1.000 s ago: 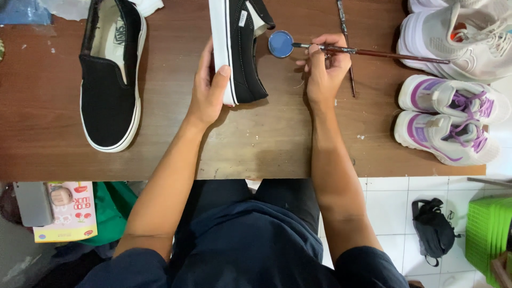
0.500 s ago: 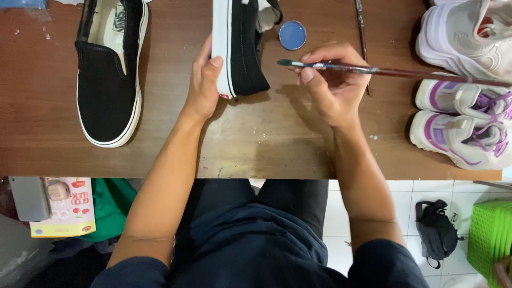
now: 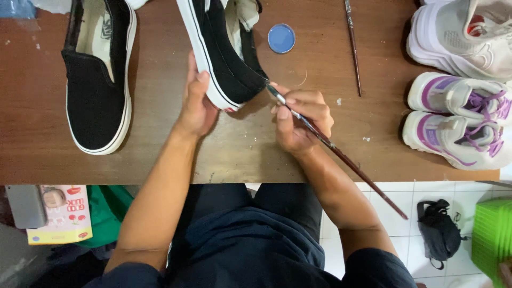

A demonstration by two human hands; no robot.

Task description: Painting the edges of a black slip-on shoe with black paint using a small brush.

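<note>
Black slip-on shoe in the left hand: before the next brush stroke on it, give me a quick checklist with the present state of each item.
1. Black slip-on shoe steadied: the left hand grips its white sole edge, toe end resting on the table. Ok.
2. Paintbrush gripped: the right hand pinches it near the metal ferrule. Ok.
3. Brush tip at the shoe's black side, near the toe. Ok.
4. Paint on the bristles: too small to see. Cannot tell.
5. Blue paint pot within reach, open on the table beside the shoe. Ok.
6. Spare brush lies apart from the work. Ok.
</note>
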